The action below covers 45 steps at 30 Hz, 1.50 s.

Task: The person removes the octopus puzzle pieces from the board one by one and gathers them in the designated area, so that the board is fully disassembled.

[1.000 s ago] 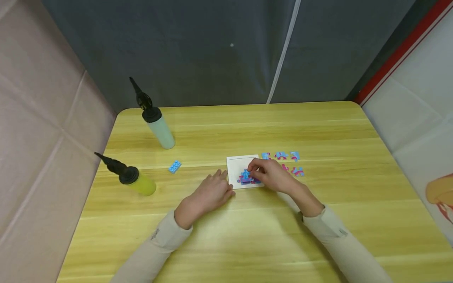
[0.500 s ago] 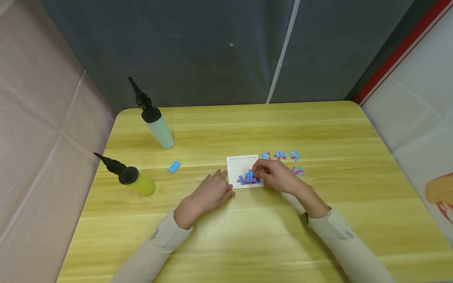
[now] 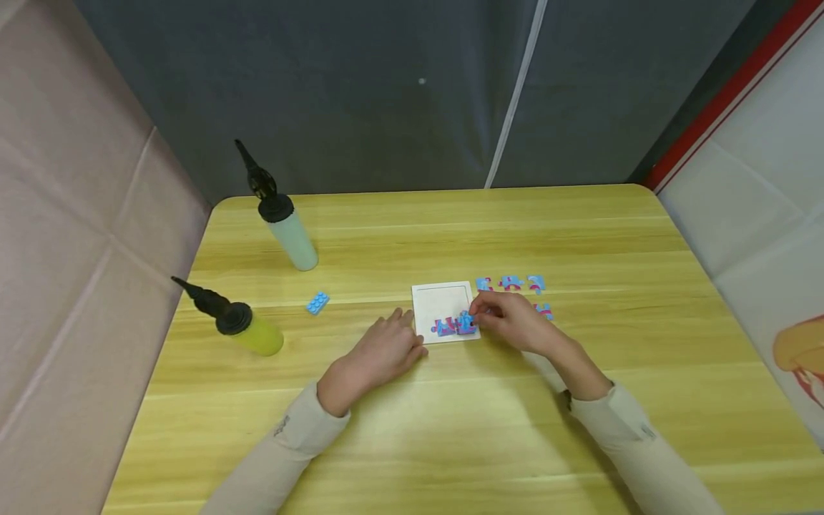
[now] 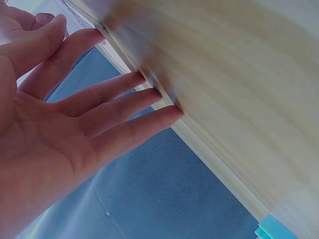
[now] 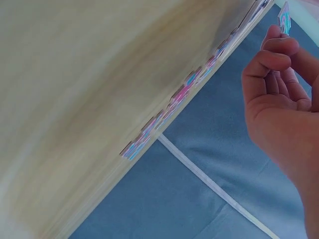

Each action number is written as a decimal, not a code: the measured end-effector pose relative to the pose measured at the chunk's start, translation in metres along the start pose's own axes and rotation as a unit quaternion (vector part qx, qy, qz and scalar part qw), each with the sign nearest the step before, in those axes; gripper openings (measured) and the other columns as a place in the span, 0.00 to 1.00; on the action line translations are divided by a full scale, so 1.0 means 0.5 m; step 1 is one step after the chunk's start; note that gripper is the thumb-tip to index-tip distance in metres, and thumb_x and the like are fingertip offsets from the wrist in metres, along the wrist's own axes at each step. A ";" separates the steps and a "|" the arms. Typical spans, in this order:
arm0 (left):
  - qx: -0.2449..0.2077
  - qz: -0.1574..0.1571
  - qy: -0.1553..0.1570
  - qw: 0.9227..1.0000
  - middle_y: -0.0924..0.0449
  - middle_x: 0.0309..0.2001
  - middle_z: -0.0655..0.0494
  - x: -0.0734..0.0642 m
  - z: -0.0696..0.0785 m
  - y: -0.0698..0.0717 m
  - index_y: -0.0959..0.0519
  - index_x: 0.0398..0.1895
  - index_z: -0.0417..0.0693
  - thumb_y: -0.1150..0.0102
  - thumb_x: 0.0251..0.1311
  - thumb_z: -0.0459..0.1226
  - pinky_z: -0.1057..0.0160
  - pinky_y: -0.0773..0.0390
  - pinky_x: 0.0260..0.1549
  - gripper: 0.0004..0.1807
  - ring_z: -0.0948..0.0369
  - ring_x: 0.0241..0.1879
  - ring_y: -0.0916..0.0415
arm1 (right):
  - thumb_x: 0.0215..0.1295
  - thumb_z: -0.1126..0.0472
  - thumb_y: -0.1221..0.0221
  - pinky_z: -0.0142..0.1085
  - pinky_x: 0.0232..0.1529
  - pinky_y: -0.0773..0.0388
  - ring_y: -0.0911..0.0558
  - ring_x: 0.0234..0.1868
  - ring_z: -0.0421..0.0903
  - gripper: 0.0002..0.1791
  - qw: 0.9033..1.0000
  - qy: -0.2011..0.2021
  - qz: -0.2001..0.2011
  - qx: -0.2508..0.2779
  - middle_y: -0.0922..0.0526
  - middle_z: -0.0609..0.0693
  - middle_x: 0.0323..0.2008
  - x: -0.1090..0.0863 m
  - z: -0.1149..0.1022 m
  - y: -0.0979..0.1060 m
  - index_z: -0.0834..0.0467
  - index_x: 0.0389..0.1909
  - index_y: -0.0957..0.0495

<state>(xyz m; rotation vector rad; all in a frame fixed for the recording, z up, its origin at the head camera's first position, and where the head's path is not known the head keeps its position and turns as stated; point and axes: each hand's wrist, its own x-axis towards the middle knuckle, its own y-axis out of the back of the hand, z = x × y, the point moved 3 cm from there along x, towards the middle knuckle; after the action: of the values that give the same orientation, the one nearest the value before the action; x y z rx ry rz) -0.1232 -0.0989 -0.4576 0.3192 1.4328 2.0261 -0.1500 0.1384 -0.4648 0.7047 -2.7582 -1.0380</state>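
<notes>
My right hand (image 3: 515,322) pinches a blue and pink jigsaw puzzle piece (image 5: 284,21) between thumb and fingertips. In the head view that piece is over the lower right part of a white puzzle board (image 3: 438,297). Other jigsaw pieces (image 3: 443,328) lie along the board's lower part, partly covered by the held one. My left hand (image 3: 386,345) rests at the board's left edge, fingers spread and nearly straight, fingertips down on the tabletop and the board's side. The left wrist view shows the palm (image 4: 55,134) with nothing in it.
Several loose jigsaw pieces (image 3: 511,282) lie right of the board, some behind the right hand. A blue toy brick (image 3: 317,303) lies to the left. Further left are a pale green pump bottle (image 3: 295,243) and a yellow one (image 3: 260,339), both with black tops.
My right hand has moved slightly to the right with the pinched jigsaw piece, uncovering more of the pieces on the board. My left hand has stayed in place.
</notes>
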 end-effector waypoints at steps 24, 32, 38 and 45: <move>-0.003 -0.003 -0.004 1.000 0.28 0.68 0.29 -0.002 0.001 0.001 0.10 0.42 0.41 0.39 0.73 0.43 0.29 0.30 0.64 0.15 0.29 0.70 0.34 | 0.73 0.68 0.40 0.30 0.36 0.24 0.23 0.36 0.43 0.05 1.000 -0.026 0.004 -0.010 0.16 0.48 0.36 -0.039 0.037 0.018 0.56 0.42 0.17; 0.001 -0.005 -0.004 1.000 0.28 0.69 0.29 -0.001 0.000 0.000 0.11 0.43 0.41 0.39 0.73 0.43 0.30 0.30 0.65 0.15 0.30 0.71 0.34 | 0.74 0.68 0.41 0.30 0.34 0.25 0.23 0.34 0.43 0.06 0.999 -0.031 -0.003 -0.008 0.15 0.49 0.37 -0.051 0.042 0.023 0.56 0.43 0.17; 0.000 -0.004 -0.006 1.000 0.29 0.69 0.28 0.000 -0.002 -0.002 0.10 0.44 0.41 0.40 0.73 0.43 0.30 0.30 0.65 0.15 0.30 0.71 0.34 | 0.75 0.68 0.43 0.30 0.34 0.26 0.25 0.33 0.41 0.07 0.999 -0.034 -0.011 -0.015 0.14 0.49 0.36 -0.059 0.044 0.026 0.56 0.44 0.18; 0.006 0.006 -0.011 1.000 0.25 0.66 0.30 0.000 -0.002 -0.003 0.10 0.42 0.41 0.38 0.72 0.43 0.30 0.28 0.63 0.15 0.30 0.70 0.32 | 0.73 0.70 0.42 0.30 0.38 0.23 0.22 0.36 0.41 0.06 0.999 -0.019 -0.008 -0.027 0.15 0.48 0.37 -0.062 0.047 0.026 0.58 0.41 0.18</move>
<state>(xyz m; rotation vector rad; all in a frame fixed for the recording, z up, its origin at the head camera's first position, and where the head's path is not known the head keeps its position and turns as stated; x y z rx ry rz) -0.1233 -0.0993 -0.4592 0.3550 1.4324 2.0180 -0.1335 0.1753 -0.4724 0.7078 -2.7494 -1.1362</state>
